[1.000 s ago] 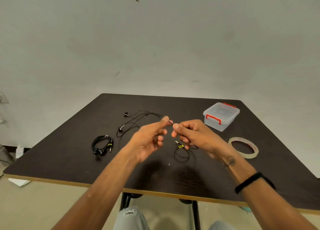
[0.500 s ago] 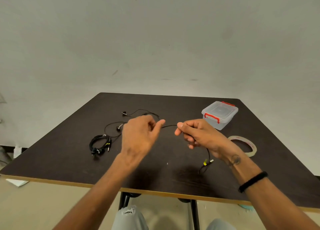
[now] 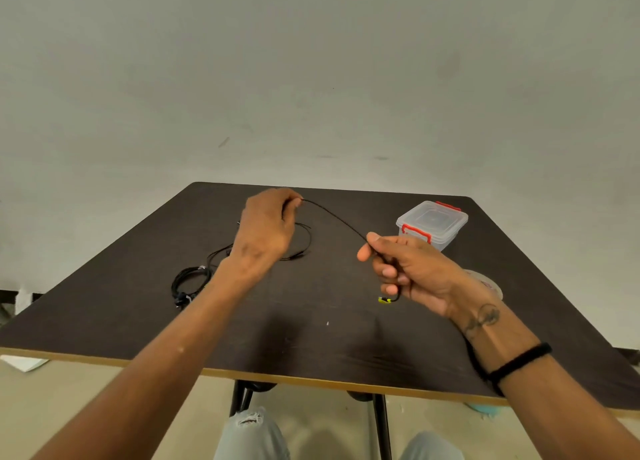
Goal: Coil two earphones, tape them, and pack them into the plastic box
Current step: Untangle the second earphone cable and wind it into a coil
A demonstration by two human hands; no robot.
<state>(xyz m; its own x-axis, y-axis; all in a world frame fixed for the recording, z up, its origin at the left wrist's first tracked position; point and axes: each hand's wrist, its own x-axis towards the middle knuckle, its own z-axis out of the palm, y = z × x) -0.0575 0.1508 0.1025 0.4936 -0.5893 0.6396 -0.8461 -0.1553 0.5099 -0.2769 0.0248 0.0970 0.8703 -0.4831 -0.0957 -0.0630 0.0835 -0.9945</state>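
A black earphone cable stretches in the air between both hands. My left hand pinches it high above the table's middle; the rest of the cable trails in loops under that hand. My right hand grips the cable near its end, and the yellow-marked plug dangles below the fingers. A second black earphone lies coiled on the table at the left. The clear plastic box with red latches stands shut at the far right. A roll of clear tape lies behind my right wrist, mostly hidden.
The dark table has a light wooden front edge close to my knees. A white paper lies on the floor at the left.
My hands have moved apart, drawing the cable out straight. My left hand rose and went farther back; the plug end lifted off the table and now hangs under my right hand.
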